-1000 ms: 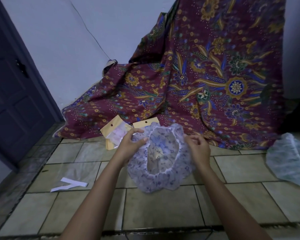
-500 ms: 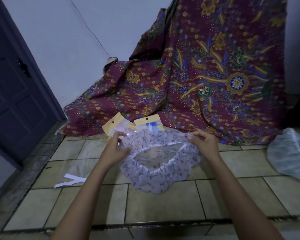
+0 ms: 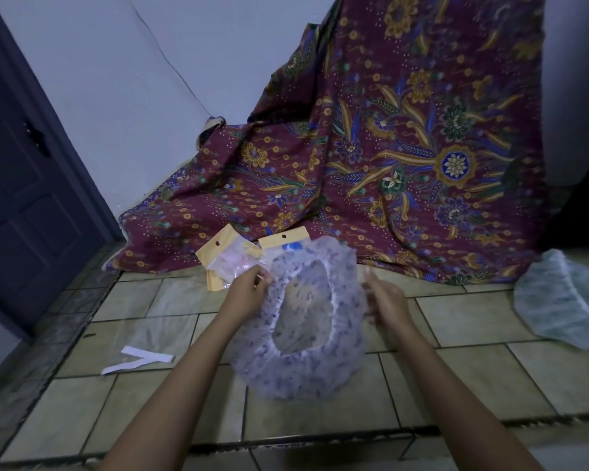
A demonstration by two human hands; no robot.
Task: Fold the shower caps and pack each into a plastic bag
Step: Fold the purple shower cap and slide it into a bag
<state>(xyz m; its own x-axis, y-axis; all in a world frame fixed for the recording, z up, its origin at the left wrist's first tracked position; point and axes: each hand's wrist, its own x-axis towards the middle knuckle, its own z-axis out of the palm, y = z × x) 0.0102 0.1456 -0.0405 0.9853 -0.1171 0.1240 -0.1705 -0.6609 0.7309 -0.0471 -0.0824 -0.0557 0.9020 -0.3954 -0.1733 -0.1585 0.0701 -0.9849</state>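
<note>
my left hand (image 3: 249,292) pinches the left side of the frilled rim of the purple-flowered shower cap (image 3: 306,382), thumb and fingers closed narrow on the elastic edge. my right hand (image 3: 386,300) is at the opposite side of the rim, but it is smeared with blur, so i cannot tell whether those fingers grip the edge or only touch it. the cap is held between the two hands over the tiled floor (image 3: 456,385), its mouth turned up toward me, round and open, with no fold that i can see. whether its lower edge touches the tiles i cannot tell.

so i judge i am at the very start with this one: it needs flattening, folding small, then slipping into a bag. just beyond my left hand, at the hem of the batik cloth (image 3: 405,158), lie two yellow-topped bags (image 3: 218,248). one shows something pale pink inside, the other something blue, so i take those as packed, though the contents are hard to make out. well off to my right a pale greenish cap (image 3: 565,300) lies spread on the floor, unfolded, so that is left too. a glossy clear sheet (image 3: 164,321) on the tiles to my left may be an empty bag, but i can't be sure. white paper strips (image 3: 140,358) lie near it.
</note>
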